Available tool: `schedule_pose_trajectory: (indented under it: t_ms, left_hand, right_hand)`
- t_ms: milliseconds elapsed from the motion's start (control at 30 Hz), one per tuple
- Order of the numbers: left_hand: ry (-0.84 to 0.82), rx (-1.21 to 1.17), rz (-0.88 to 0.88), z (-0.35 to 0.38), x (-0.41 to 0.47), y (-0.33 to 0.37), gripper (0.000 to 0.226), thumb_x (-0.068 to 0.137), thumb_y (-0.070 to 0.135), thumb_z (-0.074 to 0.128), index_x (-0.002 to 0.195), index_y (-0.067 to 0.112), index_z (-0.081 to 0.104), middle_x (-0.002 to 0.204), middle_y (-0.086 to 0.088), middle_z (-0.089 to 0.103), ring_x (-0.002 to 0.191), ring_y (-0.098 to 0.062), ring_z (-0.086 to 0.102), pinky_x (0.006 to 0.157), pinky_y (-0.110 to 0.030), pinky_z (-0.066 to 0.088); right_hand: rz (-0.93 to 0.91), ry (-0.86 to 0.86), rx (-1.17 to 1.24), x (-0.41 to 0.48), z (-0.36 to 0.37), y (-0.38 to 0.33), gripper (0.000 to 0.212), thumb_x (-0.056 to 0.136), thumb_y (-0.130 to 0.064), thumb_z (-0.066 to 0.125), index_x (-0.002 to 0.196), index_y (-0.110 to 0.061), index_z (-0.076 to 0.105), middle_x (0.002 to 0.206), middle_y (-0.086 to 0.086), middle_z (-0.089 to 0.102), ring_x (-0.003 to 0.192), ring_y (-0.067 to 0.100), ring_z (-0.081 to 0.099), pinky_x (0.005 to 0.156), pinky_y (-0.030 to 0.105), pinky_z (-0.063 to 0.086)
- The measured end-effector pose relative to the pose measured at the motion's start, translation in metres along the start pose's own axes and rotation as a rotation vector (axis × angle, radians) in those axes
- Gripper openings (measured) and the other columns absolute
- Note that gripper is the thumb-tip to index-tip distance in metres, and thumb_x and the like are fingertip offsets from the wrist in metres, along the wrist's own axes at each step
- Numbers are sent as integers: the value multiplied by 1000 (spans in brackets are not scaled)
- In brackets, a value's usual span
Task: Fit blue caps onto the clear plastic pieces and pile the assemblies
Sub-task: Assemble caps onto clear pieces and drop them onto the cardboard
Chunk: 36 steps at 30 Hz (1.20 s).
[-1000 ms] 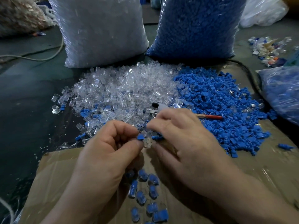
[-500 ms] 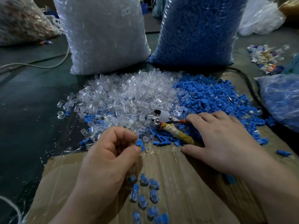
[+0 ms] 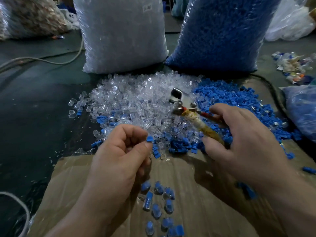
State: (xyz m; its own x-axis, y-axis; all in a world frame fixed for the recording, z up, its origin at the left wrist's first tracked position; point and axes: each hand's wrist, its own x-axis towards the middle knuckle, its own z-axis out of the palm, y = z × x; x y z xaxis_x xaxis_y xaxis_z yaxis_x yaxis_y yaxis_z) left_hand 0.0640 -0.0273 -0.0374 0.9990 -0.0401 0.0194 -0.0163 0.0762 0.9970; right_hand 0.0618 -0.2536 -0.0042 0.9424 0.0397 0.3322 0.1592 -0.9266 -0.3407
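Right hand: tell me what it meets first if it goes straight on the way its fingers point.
The pliers, in its grip, lead the right hand forward and left; the pile of clear pieces comes first, probably, since the tool's height above it is unclear.

A small white label [image 3: 147, 8] sits high on the sack of clear pieces [image 3: 123, 36], at 12 o'clock. Its dark print begins "SJ"; the rest is too blurred to read.
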Motion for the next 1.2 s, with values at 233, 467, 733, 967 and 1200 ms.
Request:
schedule_pose_trajectory:
  t_ms: [233,467,733,967,1200]
  left_hand:
    - [2,-25,40,-4,3,-5,18,85,9,69,87,27,69,65,0,63,53,-12,56,44,-19,45]
    - [-56,-98,37,-4,2,-4,20,69,31,76,88,25,71,72,1,66,55,-9,59,45,-18,47]
    - [-57,36,103,-7,2,-7,17,81,15,66,90,29,70,71,-1,67,57,-11,59,46,-20,47]
    - [-69,38,97,0,-1,3,9,81,28,78,86,31,71,72,1,70,57,-6,63,46,-17,49]
    - [-14,63,106,-1,-5,5,12,78,29,78,88,31,72,81,-5,73,66,-15,69,54,-24,56]
  right_hand:
    - [-164,-82,-75,-10,-5,-20,56,72,-42,44,119,-15,61,99,-5,62,89,16,56,69,20,35]
    - [-240,-185,-85,-12,-4,-20,58,71,-44,44,122,-20,58,102,-8,59,93,16,53,73,24,38]
    - [-237,-226,-99,-12,-3,-12,60,72,-46,45,128,-26,53,108,-12,56,98,13,50,81,12,30]
    - [-262,-172,-147,-11,-1,-12,57,73,-51,45,119,-24,66,89,-6,62,82,20,59,70,29,47]
    - [-246,-150,-67,-13,-2,-14,49,73,-52,48,112,-28,65,87,-12,61,79,14,58,65,25,46]
